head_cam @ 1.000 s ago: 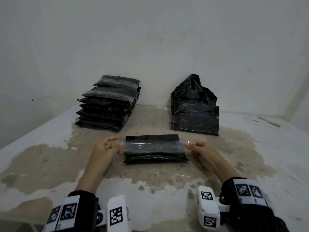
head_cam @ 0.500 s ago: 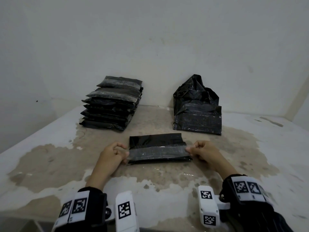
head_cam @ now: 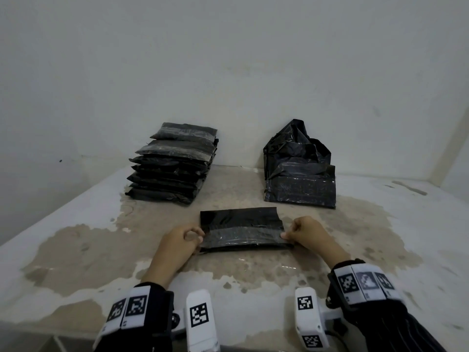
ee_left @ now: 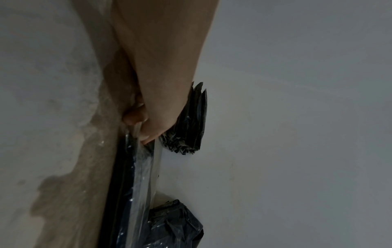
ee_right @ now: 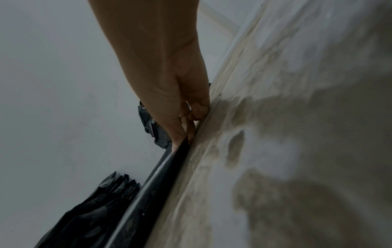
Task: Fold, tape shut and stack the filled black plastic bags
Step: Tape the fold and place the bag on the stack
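A pale, worn table surface (head_cam: 76, 224) fills the near and middle scene, its white coating flaked away in a wide brownish, stained patch (head_cam: 83, 252) across the centre. Smaller chipped spots dot the near edge. A plain white wall (head_cam: 228, 72) rises at the far side, with faint smudges and a small dark speck low on the left. On the far right, another wall meets it at a corner
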